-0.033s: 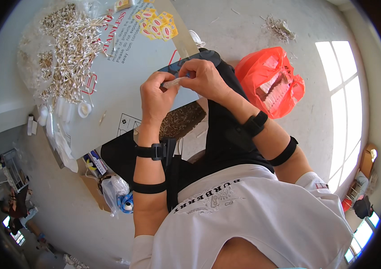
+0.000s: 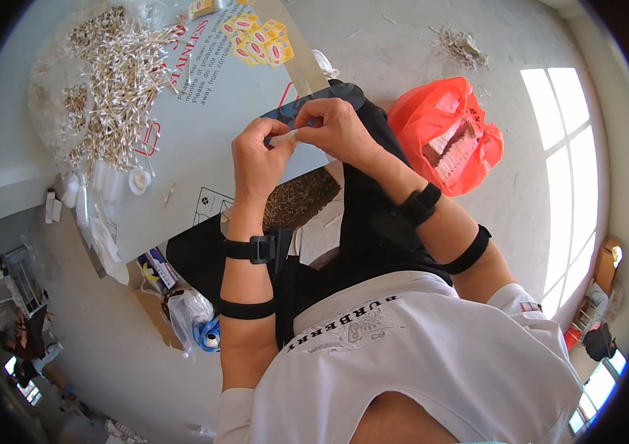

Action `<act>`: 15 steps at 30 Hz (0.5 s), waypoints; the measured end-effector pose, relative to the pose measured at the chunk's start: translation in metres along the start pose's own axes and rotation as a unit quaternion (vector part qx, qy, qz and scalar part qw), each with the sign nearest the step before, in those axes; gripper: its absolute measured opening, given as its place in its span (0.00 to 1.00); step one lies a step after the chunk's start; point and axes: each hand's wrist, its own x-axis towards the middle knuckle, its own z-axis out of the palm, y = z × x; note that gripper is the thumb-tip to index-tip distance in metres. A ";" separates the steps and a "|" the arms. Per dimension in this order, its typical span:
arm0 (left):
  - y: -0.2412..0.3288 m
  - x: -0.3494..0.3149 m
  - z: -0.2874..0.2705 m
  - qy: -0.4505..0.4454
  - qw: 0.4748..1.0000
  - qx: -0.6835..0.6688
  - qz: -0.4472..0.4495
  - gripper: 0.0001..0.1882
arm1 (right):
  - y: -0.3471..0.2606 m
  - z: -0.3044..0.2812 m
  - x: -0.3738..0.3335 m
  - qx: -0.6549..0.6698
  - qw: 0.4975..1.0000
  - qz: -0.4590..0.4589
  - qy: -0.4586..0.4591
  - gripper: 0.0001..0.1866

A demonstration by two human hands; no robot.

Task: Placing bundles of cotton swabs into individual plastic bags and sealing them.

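Above the near right corner of the grey table (image 2: 174,159), my left hand (image 2: 260,159) and my right hand (image 2: 340,132) meet. Both are closed, thumbs and fingers pinching a small whitish, partly see-through packet (image 2: 283,138) stretched between them. What the packet holds is too small to make out. To the left on the table lies a large heap of cotton swabs (image 2: 118,96), partly on clear plastic (image 2: 52,92). Several yellow and white paper labels (image 2: 259,43) are spread at the table's far right.
A box of loose swabs (image 2: 301,200) sits below the table edge by my lap. On the floor at right stands a red plastic bag (image 2: 412,111) of pale packs. White rolls (image 2: 139,180) lie at the table's left edge. Scattered swabs (image 2: 461,48) litter the floor farther off.
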 end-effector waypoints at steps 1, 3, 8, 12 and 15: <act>-0.002 0.002 0.000 -0.007 0.999 -0.012 -0.047 0.09 | 0.000 0.001 0.001 0.030 0.999 0.023 -0.005 0.08; 0.003 0.007 0.000 -0.017 0.995 -0.026 -0.094 0.08 | 0.001 0.001 0.004 0.059 0.997 0.050 -0.009 0.08; 0.005 0.015 -0.001 -0.039 0.970 -0.120 -0.210 0.01 | 0.001 -0.001 0.008 0.081 0.993 0.067 -0.046 0.05; 0.004 0.014 -0.004 -0.029 0.959 -0.177 -0.218 0.04 | 0.003 -0.001 0.010 0.112 0.990 0.060 -0.054 0.03; 0.001 0.011 -0.006 -0.033 0.953 -0.205 -0.221 0.06 | 0.003 -0.005 0.008 0.113 0.991 0.053 -0.056 0.03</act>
